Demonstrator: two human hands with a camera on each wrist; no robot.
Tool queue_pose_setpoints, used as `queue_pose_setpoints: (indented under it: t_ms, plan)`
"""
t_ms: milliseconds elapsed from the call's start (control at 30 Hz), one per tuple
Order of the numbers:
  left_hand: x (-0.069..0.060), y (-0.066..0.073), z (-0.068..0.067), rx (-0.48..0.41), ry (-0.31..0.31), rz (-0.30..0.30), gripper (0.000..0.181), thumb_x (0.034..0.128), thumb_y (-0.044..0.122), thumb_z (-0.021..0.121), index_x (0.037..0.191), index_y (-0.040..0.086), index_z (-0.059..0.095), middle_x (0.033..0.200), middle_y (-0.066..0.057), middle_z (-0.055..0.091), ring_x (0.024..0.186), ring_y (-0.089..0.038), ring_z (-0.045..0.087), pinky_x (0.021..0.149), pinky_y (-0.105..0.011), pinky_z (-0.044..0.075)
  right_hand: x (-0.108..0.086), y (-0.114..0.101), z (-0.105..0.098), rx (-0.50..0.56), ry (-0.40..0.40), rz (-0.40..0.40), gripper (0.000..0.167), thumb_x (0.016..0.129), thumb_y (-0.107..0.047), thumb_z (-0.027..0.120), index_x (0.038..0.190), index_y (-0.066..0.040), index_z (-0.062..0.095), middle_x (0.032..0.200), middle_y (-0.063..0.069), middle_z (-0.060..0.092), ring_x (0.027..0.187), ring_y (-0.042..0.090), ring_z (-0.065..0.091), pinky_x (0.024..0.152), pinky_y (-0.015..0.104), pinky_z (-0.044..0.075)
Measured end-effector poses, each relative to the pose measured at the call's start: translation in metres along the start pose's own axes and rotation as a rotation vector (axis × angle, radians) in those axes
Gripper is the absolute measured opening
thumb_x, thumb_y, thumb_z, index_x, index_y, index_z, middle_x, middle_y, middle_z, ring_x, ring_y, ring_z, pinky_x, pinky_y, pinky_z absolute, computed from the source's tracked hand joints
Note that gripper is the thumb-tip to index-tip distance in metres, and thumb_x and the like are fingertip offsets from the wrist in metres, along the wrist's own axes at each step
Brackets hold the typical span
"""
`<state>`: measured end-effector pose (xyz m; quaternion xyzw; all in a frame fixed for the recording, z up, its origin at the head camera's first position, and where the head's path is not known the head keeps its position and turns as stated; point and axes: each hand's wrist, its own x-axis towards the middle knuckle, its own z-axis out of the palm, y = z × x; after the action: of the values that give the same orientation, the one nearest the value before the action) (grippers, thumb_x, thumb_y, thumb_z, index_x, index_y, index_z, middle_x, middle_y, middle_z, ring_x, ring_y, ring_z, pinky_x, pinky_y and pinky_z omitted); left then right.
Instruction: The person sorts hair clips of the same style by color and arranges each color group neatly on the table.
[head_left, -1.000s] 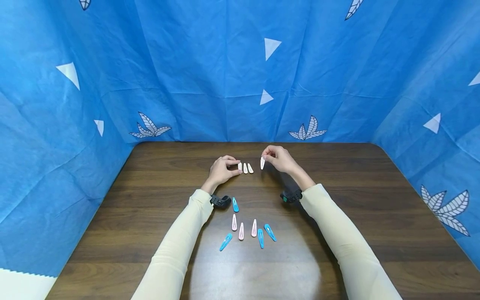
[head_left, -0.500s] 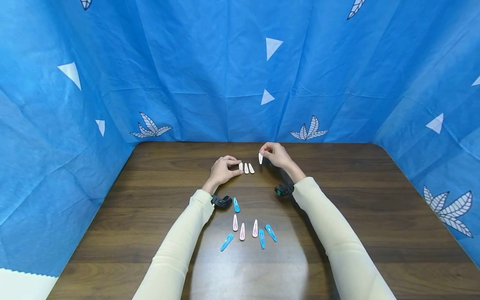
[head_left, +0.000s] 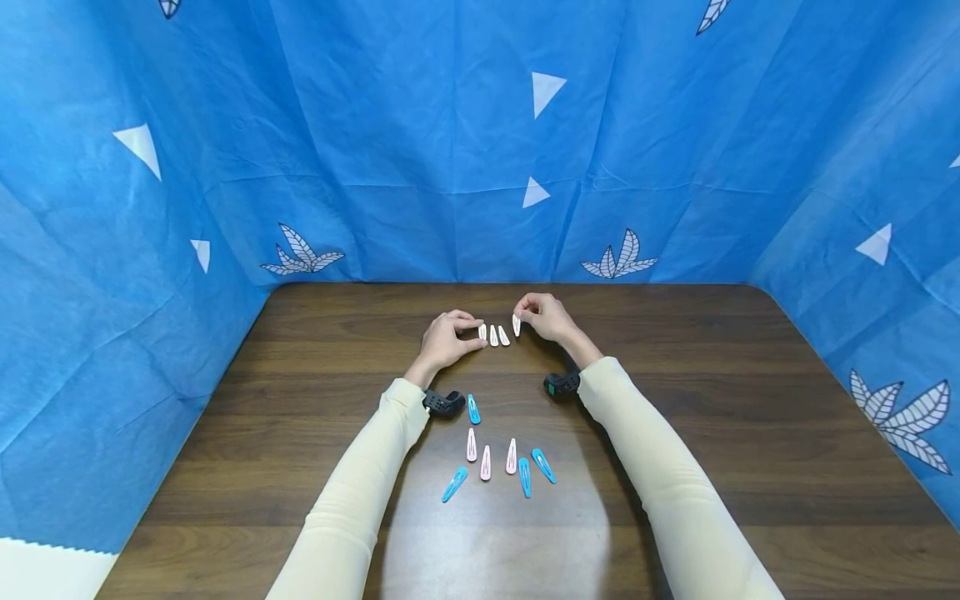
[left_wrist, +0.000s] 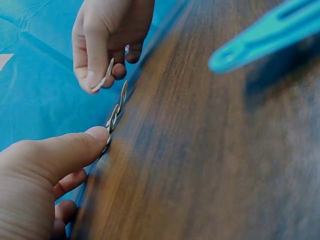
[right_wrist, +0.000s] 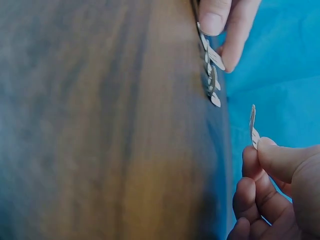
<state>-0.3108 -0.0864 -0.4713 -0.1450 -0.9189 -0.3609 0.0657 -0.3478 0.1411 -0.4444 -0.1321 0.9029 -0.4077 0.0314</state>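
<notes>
Near the table's far edge, three white snap hair clips lie side by side. My left hand [head_left: 444, 340] has its thumb and a finger at the two ends of the leftmost white hair clip [head_left: 482, 333], holding it on the table. Just right of it lie a middle white hair clip [head_left: 493, 336] and a slightly tilted white hair clip [head_left: 504, 336]. My right hand [head_left: 549, 317] pinches one more white hair clip [right_wrist: 253, 127] by its end between thumb and fingers. That clip hangs above the table, apart from the row on its right side.
Closer to me on the wooden table [head_left: 300, 467] lie several blue hair clips [head_left: 524, 478] and three pink hair clips [head_left: 512, 457], spread loosely. A blue patterned cloth [head_left: 480, 125] rises behind the table and at both sides.
My right hand has moved left with its white hair clip, rising a little and then lowering, and is now closer to the row. The left hand has stayed in place.
</notes>
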Motion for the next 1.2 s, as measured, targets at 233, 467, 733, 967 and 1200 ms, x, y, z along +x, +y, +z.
queue_pose_setpoints:
  t_ms: [233, 467, 733, 967, 1200]
  plan:
    - [0.000, 0.001, 0.000, -0.005, -0.007, -0.001, 0.044, 0.0780, 0.033, 0.082, 0.119, 0.018, 0.073, 0.117, 0.002, 0.067, 0.097, -0.019, 0.058, 0.082, -0.038, 0.045, -0.002, 0.001, 0.005, -0.015, 0.010, 0.014, 0.012, 0.097, -0.012, 0.059, 0.093, -0.005, 0.068, 0.084, 0.005, 0.062, 0.078, 0.017, 0.052, 0.073, 0.028, 0.041]
    - [0.001, 0.001, 0.000, -0.004, -0.013, -0.015, 0.045, 0.0778, 0.033, 0.082, 0.119, 0.019, 0.072, 0.118, 0.003, 0.067, 0.099, -0.019, 0.058, 0.083, -0.038, 0.046, -0.005, 0.002, 0.008, -0.009, 0.016, 0.017, 0.012, 0.097, -0.012, 0.059, 0.092, -0.005, 0.067, 0.081, 0.004, 0.061, 0.074, 0.017, 0.051, 0.070, 0.028, 0.040]
    - [0.002, -0.001, -0.001, 0.007, -0.016, -0.006, 0.045, 0.0783, 0.034, 0.082, 0.119, 0.019, 0.072, 0.120, 0.002, 0.067, 0.098, -0.019, 0.059, 0.083, -0.037, 0.046, -0.005, 0.001, 0.011, -0.035, 0.033, 0.013, 0.012, 0.097, -0.013, 0.059, 0.092, -0.006, 0.067, 0.084, 0.006, 0.063, 0.076, 0.017, 0.052, 0.072, 0.029, 0.042]
    - [0.002, -0.002, -0.001, 0.007, -0.014, -0.003, 0.044, 0.0789, 0.034, 0.081, 0.120, 0.019, 0.072, 0.120, 0.002, 0.066, 0.096, -0.019, 0.058, 0.080, -0.036, 0.046, -0.006, 0.000, 0.013, -0.054, 0.039, 0.020, 0.013, 0.097, -0.013, 0.059, 0.093, -0.006, 0.068, 0.088, 0.008, 0.065, 0.079, 0.019, 0.054, 0.076, 0.031, 0.043]
    - [0.002, -0.001, 0.000, 0.012, -0.018, -0.008, 0.044, 0.0791, 0.034, 0.081, 0.120, 0.020, 0.072, 0.120, 0.003, 0.066, 0.096, -0.019, 0.058, 0.080, -0.036, 0.046, -0.005, 0.003, 0.015, -0.076, 0.051, 0.004, 0.012, 0.097, -0.013, 0.059, 0.091, -0.007, 0.067, 0.087, 0.007, 0.065, 0.079, 0.018, 0.054, 0.075, 0.030, 0.043]
